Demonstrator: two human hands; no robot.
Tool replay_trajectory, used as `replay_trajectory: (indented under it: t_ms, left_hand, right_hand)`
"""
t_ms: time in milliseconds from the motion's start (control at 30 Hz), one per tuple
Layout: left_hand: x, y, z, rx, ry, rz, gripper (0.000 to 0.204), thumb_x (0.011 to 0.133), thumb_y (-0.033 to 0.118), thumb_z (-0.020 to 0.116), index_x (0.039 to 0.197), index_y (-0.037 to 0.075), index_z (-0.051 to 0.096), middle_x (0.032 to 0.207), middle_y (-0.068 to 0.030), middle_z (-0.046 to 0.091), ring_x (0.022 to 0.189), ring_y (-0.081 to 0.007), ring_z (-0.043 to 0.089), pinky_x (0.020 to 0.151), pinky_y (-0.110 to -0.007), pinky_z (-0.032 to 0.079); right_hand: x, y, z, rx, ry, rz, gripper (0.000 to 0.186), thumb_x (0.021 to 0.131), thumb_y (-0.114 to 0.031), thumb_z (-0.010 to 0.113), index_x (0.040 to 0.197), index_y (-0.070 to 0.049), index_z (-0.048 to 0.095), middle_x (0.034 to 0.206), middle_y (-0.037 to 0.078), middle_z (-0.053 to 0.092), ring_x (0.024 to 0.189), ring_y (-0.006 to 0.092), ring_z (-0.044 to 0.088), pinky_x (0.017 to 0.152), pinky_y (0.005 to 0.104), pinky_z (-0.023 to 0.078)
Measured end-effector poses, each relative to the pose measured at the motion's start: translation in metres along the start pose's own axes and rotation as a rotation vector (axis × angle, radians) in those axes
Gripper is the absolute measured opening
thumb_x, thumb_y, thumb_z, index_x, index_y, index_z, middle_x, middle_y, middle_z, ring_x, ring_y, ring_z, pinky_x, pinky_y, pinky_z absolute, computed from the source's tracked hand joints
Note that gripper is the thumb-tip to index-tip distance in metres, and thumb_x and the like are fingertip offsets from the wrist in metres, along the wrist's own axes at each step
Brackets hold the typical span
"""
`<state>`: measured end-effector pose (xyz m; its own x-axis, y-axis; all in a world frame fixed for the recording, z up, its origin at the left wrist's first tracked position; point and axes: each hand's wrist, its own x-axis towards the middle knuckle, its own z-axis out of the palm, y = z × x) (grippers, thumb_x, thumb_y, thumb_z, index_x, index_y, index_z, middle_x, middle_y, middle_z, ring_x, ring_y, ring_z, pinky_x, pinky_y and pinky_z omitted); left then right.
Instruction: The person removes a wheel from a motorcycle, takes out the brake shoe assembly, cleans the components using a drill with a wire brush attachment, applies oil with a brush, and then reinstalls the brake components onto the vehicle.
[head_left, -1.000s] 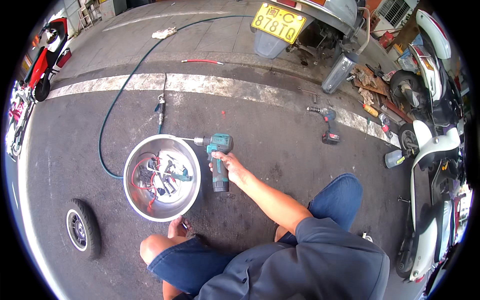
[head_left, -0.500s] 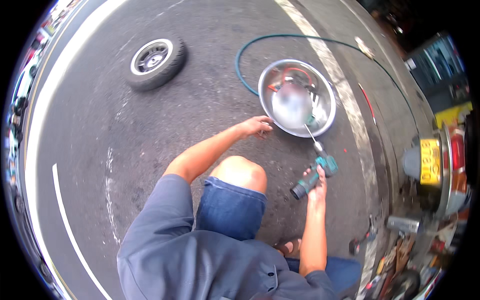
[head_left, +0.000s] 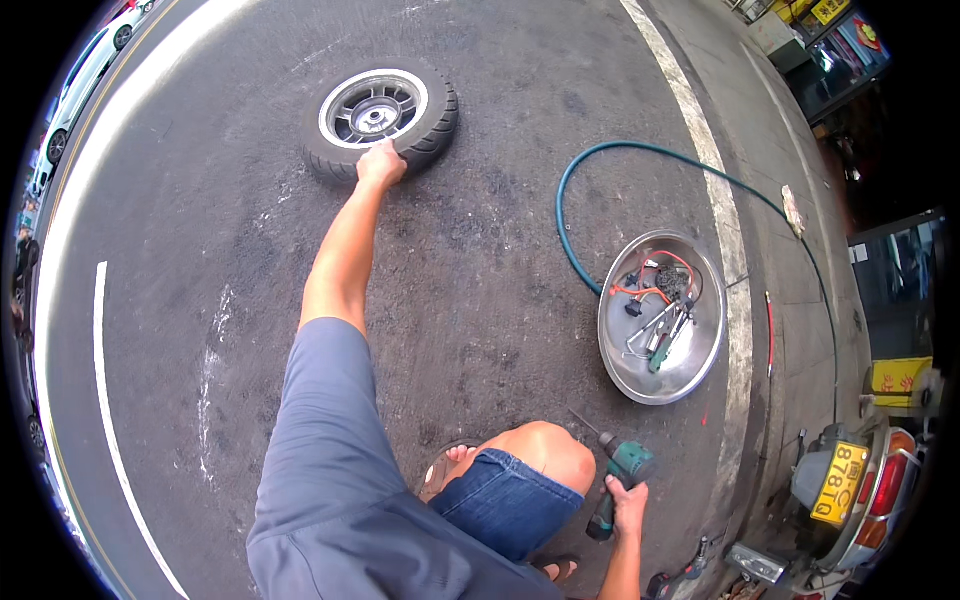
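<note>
A wheel with a black tyre (head_left: 440,125) and a grey spoked rim lies on the asphalt at the far left. My left arm is stretched out to it. My left hand (head_left: 381,165) grips the near side of the tyre by the rim's edge, and its fingertips are partly hidden. Low in front of me, beside my knee, my right hand (head_left: 626,503) is wrapped around the handle of a green and black cordless drill (head_left: 630,462). A long thin bit sticks out of the drill's chuck, pointing away and to the left.
A steel basin (head_left: 610,345) holding several tools and orange-red cords stands to the right. Behind it curves a green hose (head_left: 640,147). A red rod (head_left: 770,335) lies by the painted line. At the lower right are a scooter's rear (head_left: 865,490) and another power tool (head_left: 680,573).
My left hand has gone from beside the basin out to the tyre and taken hold of it. The drill has drawn back from the basin toward my knee. The whole view has shifted left.
</note>
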<state>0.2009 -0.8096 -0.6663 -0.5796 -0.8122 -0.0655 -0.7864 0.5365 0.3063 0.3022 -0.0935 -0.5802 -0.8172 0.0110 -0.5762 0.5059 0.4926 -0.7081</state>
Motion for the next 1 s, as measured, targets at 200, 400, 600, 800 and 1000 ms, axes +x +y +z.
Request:
replay_trajectory:
  t_ms: [200, 400, 600, 800, 1000]
  left_hand:
    - [0.060, 0.007, 0.014, -0.126, -0.172, -0.148, 0.051, 0.083, 0.018, 0.048, 0.132, 0.006, 0.054, 0.133, -0.0196, 0.056, 0.124, -0.0328, 0.054, 0.104, -0.042, 0.042]
    - [0.086, 0.009, 0.006, -0.099, -0.340, -0.199, 0.041, 0.076, 0.018, 0.055, 0.106, -0.006, 0.068, 0.100, -0.0204, 0.071, 0.082, -0.0316, 0.071, 0.074, -0.038, 0.054]
    - [0.078, -0.002, 0.000, -0.164, -0.265, -0.147, 0.053, 0.074, 0.015, 0.056, 0.126, 0.016, 0.064, 0.113, -0.0179, 0.068, 0.090, -0.0319, 0.070, 0.071, -0.039, 0.056]
    - [0.092, -0.087, 0.022, -0.448, -0.481, 0.126, 0.029, 0.072, 0.012, 0.053, 0.092, -0.001, 0.069, 0.071, -0.0164, 0.067, 0.061, -0.0258, 0.065, 0.051, -0.037, 0.049]
    - [-0.081, -0.072, 0.050, -0.318, -0.506, 0.191, 0.055, 0.072, 0.014, 0.056, 0.123, -0.006, 0.061, 0.095, -0.0130, 0.068, 0.078, -0.0206, 0.063, 0.061, -0.033, 0.049]
  right_hand:
    - [-0.001, -0.035, 0.011, -0.539, 0.044, -0.256, 0.032, 0.071, -0.012, 0.075, 0.098, 0.002, 0.066, 0.093, 0.019, 0.070, 0.084, 0.0338, 0.068, 0.078, 0.0411, 0.051]
    - [0.001, -0.069, 0.031, -0.798, 0.043, -0.256, 0.033, 0.070, -0.017, 0.076, 0.097, 0.000, 0.065, 0.094, 0.022, 0.066, 0.089, 0.0442, 0.063, 0.077, 0.0495, 0.049]
    - [-0.013, -0.032, 0.037, -0.740, 0.056, -0.365, 0.042, 0.068, -0.016, 0.076, 0.103, -0.001, 0.060, 0.097, 0.022, 0.064, 0.089, 0.0453, 0.062, 0.076, 0.0501, 0.049]
    - [-0.007, -0.040, 0.022, -0.651, 0.014, -0.367, 0.058, 0.072, -0.023, 0.073, 0.121, 0.002, 0.054, 0.113, 0.022, 0.063, 0.101, 0.0411, 0.062, 0.084, 0.0469, 0.051]
    - [0.018, -0.026, 0.002, -0.711, -0.009, -0.370, 0.072, 0.076, -0.028, 0.070, 0.134, 0.008, 0.045, 0.126, 0.025, 0.058, 0.112, 0.0389, 0.059, 0.094, 0.0464, 0.049]
